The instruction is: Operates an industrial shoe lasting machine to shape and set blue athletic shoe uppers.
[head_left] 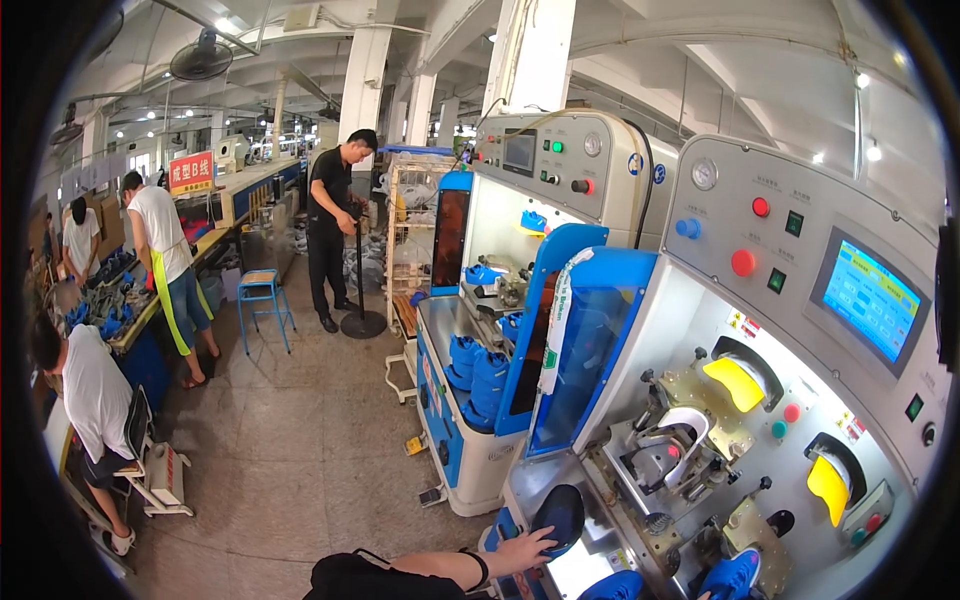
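Observation:
My left hand [525, 550] reaches in from the lower edge, a dark band on its wrist. Its fingers are closed on a dark blue shoe upper [560, 512] at the front left corner of the near machine. A bright blue shoe [615, 586] lies on the lit ledge to the right of that hand. Another blue shoe [732, 574] sits at the machine's right-hand station, partly cut off below. Beside it, at the lower edge, shows a sliver of what seems to be my right hand; its fingers are mostly out of sight.
The near machine has a metal mould [668, 455], yellow pads [735, 383], and a control panel with a lit screen [868, 298]. Blue shoe uppers [488, 385] stand on the neighbouring machine. A blue stool [262, 283] and a standing person [328, 215] are in the aisle; others work at left.

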Demonstrator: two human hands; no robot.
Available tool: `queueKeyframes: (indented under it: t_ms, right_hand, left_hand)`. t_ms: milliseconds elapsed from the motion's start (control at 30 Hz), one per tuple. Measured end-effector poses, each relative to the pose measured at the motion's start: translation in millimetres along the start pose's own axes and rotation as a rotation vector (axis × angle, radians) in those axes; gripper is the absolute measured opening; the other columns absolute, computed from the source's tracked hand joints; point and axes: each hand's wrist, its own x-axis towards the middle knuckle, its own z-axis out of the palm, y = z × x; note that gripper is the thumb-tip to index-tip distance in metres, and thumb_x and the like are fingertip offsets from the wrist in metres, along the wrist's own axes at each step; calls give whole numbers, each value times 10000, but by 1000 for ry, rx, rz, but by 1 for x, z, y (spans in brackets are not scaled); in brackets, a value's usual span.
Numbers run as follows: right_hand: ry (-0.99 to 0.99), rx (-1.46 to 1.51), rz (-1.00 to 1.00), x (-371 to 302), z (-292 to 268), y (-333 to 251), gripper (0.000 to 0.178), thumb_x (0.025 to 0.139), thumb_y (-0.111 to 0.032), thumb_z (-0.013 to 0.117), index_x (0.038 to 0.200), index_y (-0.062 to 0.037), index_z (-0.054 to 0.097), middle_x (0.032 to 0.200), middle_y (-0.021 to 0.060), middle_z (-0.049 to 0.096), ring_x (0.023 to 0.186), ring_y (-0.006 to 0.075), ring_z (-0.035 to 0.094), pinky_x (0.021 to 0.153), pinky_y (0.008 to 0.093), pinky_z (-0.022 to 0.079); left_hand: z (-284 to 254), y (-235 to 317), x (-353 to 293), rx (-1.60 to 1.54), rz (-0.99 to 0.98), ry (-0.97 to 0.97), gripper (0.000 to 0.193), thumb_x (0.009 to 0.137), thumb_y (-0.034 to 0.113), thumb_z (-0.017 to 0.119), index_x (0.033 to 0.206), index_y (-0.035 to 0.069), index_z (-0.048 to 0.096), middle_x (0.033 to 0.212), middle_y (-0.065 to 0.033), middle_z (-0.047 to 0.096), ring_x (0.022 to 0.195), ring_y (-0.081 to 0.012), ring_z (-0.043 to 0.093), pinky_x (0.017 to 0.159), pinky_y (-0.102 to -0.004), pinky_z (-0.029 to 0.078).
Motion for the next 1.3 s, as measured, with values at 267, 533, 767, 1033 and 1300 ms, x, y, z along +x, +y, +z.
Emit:
queueKeyframes:
  t_ms: [267, 533, 767, 1033, 1300]
  right_hand:
    - [-73, 56, 48, 2, -17, -10, 898, 793, -288, 705, 1478, 26, 217, 1380, 340, 407, 1018, 419, 628, 814, 428, 550]
    - [-59, 24, 46, 2, -15, -12, 900, 797, -302, 705, 1480, 22, 216, 1386, 329, 407, 1034, 406, 627, 803, 420, 558]
    - [-61, 9, 62, 0, -18, -14, 914, 792, -314, 709, 1483, 25, 215, 1387, 308, 418, 1034, 399, 628, 790, 411, 562]
    - [-51, -31, 58, 2, -8, -11, 916, 781, -320, 717, 1475, 33, 235, 1378, 310, 424, 980, 377, 649, 745, 400, 569]
    - [-46, -8, 55, 1, -25, -18, 887, 799, -303, 710, 1472, 32, 240, 1374, 320, 423, 996, 392, 641, 773, 402, 562]
  left_hand:
    - [0, -2, -4, -62, 1, -15, 451, 931, 345, 580, 1370, 267, 510, 1571, 7, 245, 1101, -346, 564, 896, -438, 512]
    - [3, -7, -1, -32, 14, -33, 455, 936, 339, 575, 1378, 262, 502, 1578, 5, 230, 1129, -337, 547, 903, -441, 509]
    - [4, -9, -3, -65, 21, -45, 464, 953, 375, 552, 1397, 255, 487, 1585, -9, 209, 1132, -351, 541, 937, -435, 492]
    - [2, -9, -3, -84, -8, -59, 466, 956, 396, 532, 1401, 266, 485, 1599, 31, 171, 1147, -351, 524, 948, -459, 480]
    - [-1, -8, -2, -116, -13, -101, 489, 957, 403, 531, 1415, 243, 468, 1601, 36, 151, 1173, -365, 515, 956, -510, 473]
